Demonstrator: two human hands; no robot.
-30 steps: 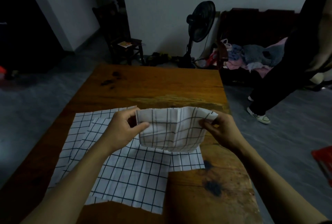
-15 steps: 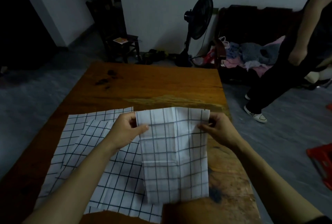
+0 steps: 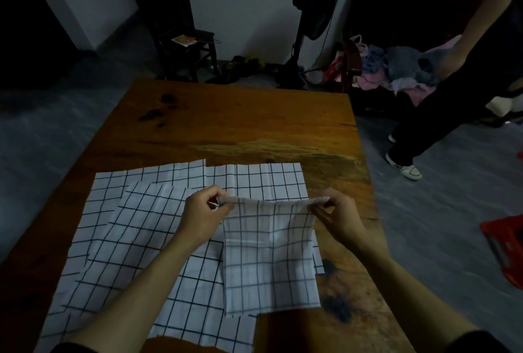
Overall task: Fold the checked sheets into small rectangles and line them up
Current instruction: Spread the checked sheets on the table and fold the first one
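The left hand (image 3: 202, 216) pinches one end of the raised fold of a checked sheet (image 3: 270, 262), thumb and curled fingers closed on the cloth; the right hand (image 3: 338, 218) pinches the other end the same way. Between the two grips the fold runs as a taut, nearly level ridge, lifted off the table (image 3: 240, 123). From that ridge the sheet hangs and lies toward the person, its near edge resting flat. Beyond the ridge, its far part lies flat on the wood, reaching away from the hands.

Under the left hand and forearm, and spreading out to that side, lie more checked sheets (image 3: 121, 239), flat and overlapping one another; the held sheet overlaps their edge.

Past the right hand, bare wood with dark stains, then the table's edge. Farther out on that side a red stool (image 3: 506, 248) stands on the floor, and another person's legs (image 3: 433, 114) show. Beyond the table stand a fan (image 3: 319, 4) and a dark chair (image 3: 181, 35).
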